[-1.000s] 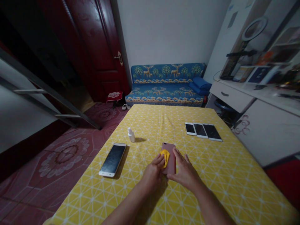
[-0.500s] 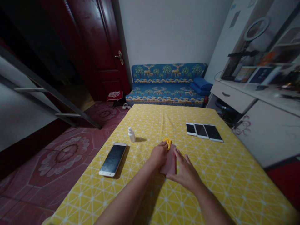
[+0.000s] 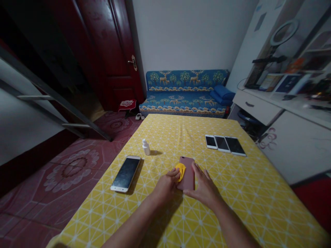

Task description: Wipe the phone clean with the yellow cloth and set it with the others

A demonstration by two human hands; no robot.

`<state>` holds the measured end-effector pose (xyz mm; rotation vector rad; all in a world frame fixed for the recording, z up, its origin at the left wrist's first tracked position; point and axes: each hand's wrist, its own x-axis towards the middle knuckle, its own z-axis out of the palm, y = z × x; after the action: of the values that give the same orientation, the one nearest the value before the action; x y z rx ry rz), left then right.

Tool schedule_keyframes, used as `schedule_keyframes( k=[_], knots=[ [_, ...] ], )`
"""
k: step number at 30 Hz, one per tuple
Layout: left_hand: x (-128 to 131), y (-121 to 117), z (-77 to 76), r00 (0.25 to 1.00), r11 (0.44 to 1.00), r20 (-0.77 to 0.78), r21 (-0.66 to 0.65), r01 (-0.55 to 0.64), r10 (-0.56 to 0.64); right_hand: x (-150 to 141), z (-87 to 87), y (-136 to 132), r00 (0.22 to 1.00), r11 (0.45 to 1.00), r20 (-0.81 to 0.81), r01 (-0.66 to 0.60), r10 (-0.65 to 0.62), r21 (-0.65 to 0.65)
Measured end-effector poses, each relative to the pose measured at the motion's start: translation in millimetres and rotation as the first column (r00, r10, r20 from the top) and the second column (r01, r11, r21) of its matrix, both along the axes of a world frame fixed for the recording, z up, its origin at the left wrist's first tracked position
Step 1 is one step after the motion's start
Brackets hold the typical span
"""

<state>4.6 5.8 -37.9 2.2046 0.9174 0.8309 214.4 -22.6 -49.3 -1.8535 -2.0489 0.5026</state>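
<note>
A pink smartphone [image 3: 188, 174] lies face down on the yellow tablecloth [image 3: 181, 129], its back facing up. My left hand [image 3: 167, 187] is shut on a crumpled yellow cloth [image 3: 181, 171], pressing it against the phone's left side. My right hand [image 3: 203, 186] grips the phone's right edge and lower corner. Left of my hands lie a silver-framed smartphone [image 3: 126, 174] with a dark screen and a small white bottle [image 3: 146, 147].
Several phones [image 3: 222, 144] lie side by side at the far right of the table. Beyond the table stands a blue patterned sofa [image 3: 184, 94]. A dark red door [image 3: 111, 58] is at the left, and a white cabinet with a drawer [image 3: 256, 106] is at the right.
My left hand has drawn the yellow cloth back down from the pink phone's top end to its middle left side. My right hand stays on the phone.
</note>
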Motion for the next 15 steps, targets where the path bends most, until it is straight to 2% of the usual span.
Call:
schedule_keyframes(
  k=[9, 15],
  knots=[
    [-14.7, -41.0, -11.1, 0.999, 0.999, -0.023, 0.033, -0.030, 0.030, -0.6, 5.7, -0.2, 1.000, 1.000, 0.007, -0.018, 0.019, -0.010],
    [-11.0, -62.1, -28.9, 0.962, 0.994, -0.256, -0.028, -0.102, 0.091, -2.2, 5.3, -0.2, 1.000, 1.000, 0.015, -0.010, 0.010, -0.002]
  ],
)
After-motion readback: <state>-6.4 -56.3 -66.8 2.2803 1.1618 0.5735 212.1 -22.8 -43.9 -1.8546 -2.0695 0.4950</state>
